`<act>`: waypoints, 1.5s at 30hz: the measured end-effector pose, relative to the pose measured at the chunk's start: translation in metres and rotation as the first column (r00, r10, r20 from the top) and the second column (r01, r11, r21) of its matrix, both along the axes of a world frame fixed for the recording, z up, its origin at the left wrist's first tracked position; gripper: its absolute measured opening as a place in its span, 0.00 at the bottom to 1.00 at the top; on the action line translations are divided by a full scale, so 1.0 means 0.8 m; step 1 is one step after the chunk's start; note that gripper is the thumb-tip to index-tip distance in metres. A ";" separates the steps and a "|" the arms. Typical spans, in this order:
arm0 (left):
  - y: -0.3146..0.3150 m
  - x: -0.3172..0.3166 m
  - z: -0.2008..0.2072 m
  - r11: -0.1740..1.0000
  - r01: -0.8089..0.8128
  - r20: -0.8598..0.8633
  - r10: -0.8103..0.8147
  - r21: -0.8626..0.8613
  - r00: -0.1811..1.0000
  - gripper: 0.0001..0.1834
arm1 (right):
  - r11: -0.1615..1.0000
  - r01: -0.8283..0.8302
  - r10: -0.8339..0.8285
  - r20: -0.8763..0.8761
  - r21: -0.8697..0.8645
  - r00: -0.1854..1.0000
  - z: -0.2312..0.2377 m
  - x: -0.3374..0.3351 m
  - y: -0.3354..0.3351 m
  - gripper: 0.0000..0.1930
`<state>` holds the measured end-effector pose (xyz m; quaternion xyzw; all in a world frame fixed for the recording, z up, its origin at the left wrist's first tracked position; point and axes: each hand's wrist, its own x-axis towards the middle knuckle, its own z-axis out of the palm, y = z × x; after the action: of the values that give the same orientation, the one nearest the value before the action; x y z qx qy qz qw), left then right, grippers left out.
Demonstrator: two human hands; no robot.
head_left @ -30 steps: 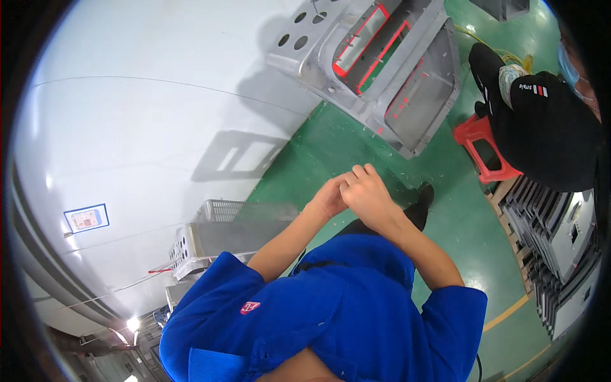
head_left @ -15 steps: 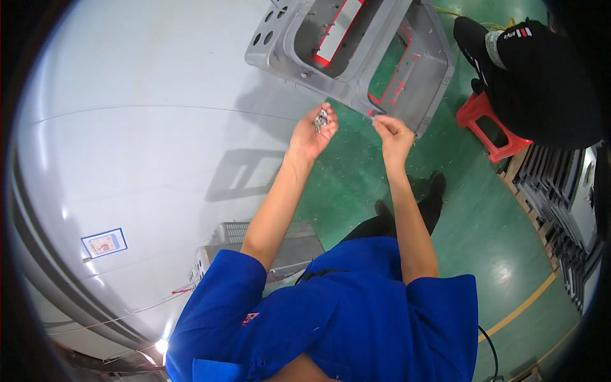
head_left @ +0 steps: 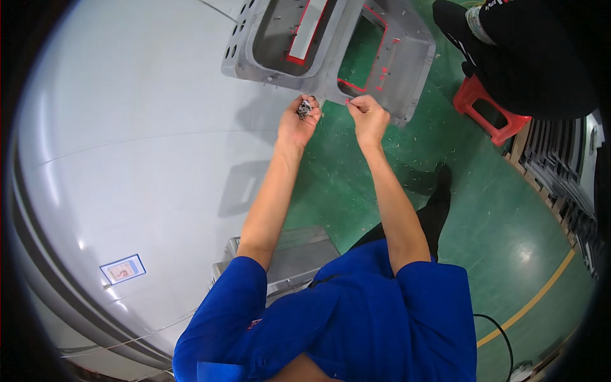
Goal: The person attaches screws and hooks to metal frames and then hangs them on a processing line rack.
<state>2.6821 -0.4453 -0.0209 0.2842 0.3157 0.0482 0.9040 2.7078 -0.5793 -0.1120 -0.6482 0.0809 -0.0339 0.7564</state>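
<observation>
My left hand (head_left: 295, 127) is cupped round a small heap of metal pieces (head_left: 304, 109), silvery and dark, too small to name one by one. Close to its right, my right hand (head_left: 371, 121) is pinched at the near edge of a grey metal frame (head_left: 410, 76). Whatever sits between those right fingertips is hidden or too tiny to make out. Two large rounded openings show in the frame, with red edging around parts of them and a pale strip (head_left: 309, 28) across the left one. Small studs stick up from its surface.
A large pale panel (head_left: 153, 172) fills the left side. At upper right, a person in black (head_left: 541, 57) is by a red stool (head_left: 477, 105). Stacked grey metal parts (head_left: 560, 159) lie at far right. Another grey metal piece (head_left: 305, 254) stands near my waist, above the green floor (head_left: 490, 210).
The metal frame and both hands have shifted left in the picture. My right hand has come nearer the frame's edge, still pinched. My left hand keeps its handful, and my legs have changed position.
</observation>
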 end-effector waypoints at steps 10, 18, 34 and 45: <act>0.018 0.018 -0.005 0.985 0.072 -0.020 -0.069 0.155 0.997 0.09 | 0.784 0.400 -0.132 -0.502 0.475 0.855 -0.006 0.001 0.054 0.06; 0.014 0.021 -0.003 0.966 0.104 0.005 -0.109 0.237 0.994 0.08 | 0.624 0.446 0.037 -0.594 0.642 0.804 0.001 0.010 0.065 0.06; -0.048 -0.044 -0.039 0.921 0.226 -0.249 -0.149 0.318 0.957 0.10 | 0.732 -0.082 0.416 -0.349 0.676 0.840 -0.035 -0.003 -0.011 0.10; -0.196 -0.068 -0.067 0.702 0.656 -0.251 -0.606 0.276 0.754 0.17 | 0.733 -0.555 0.634 0.098 -0.393 0.767 0.038 -0.012 -0.218 0.12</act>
<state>2.6279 -0.6022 -0.0748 0.5328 0.2483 -0.2303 0.7755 2.6984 -0.7535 -0.0818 -0.7522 -0.2254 0.1242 0.6066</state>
